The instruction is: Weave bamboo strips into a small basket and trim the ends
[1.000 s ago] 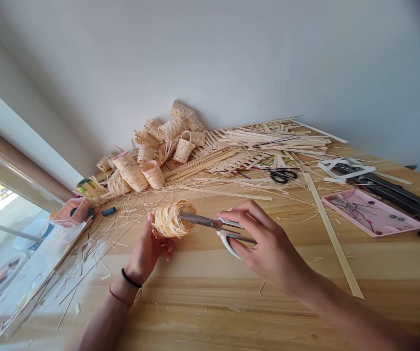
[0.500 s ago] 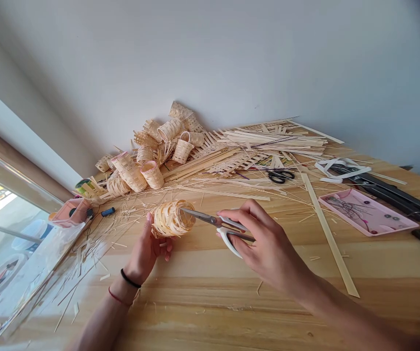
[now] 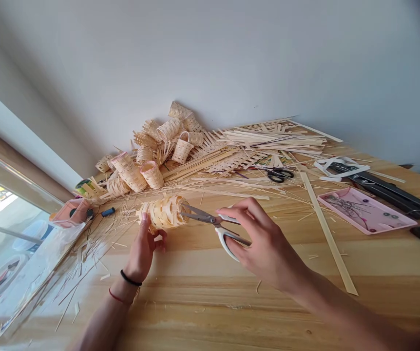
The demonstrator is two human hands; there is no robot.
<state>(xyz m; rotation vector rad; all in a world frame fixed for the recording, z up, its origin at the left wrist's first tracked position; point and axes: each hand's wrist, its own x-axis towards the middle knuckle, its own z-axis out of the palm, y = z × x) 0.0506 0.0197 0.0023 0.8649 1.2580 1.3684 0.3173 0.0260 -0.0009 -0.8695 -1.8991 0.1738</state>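
Observation:
My left hand [image 3: 144,248] is closed around the near side of a small woven basket [image 3: 164,212] of pale wood strips, held on its side above the table. The basket's mouth faces right, and loose strip ends stick out at its left end. My right hand [image 3: 264,243] grips white-handled scissors [image 3: 210,219] with fingers in the loops. Their blades are parted slightly, and the tips reach the basket's rim. Whether a strip lies between the blades I cannot tell.
Several woven baskets [image 3: 129,170] are heaped by the wall beside a pile of flat strips [image 3: 276,139]. Black scissors [image 3: 280,175], a pink tray [image 3: 367,212] with pins and a long strip [image 3: 329,234] lie on the right. A pink container [image 3: 73,213] stands left.
My left hand has turned the basket and shifted it slightly left, showing more of its side. The scissors have followed a little to the left, their handles spreading wider.

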